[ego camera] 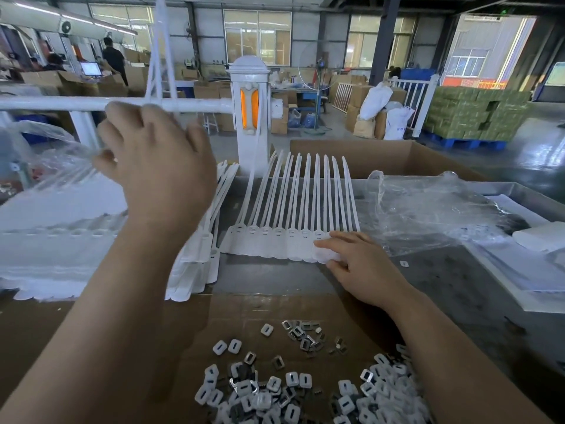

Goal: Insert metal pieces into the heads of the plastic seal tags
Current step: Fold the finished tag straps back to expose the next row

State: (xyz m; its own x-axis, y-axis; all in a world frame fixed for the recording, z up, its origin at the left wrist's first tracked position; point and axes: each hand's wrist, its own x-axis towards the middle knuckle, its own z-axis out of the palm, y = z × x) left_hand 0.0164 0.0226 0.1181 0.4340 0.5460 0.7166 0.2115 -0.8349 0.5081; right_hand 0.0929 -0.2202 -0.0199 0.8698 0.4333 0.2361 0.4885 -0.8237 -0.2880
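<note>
Your left hand [159,166] is raised, fingers curled around white seal tags [159,56], over the stack by the tray's left edge. Your right hand [359,264] lies flat, fingers straight, on the tag row [287,243]; metal pieces [302,390] lie near you on cardboard [269,307].

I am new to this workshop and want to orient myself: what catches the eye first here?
First, the raised left hand at centre left, holding white tag strips that rise out of view. Next, the row of white seal tags fanned on the grey table, the right hand resting on its right end. Below lies a pile of small metal pieces on cardboard.

White fence post [249,117], clear plastic bag [428,206]
</note>
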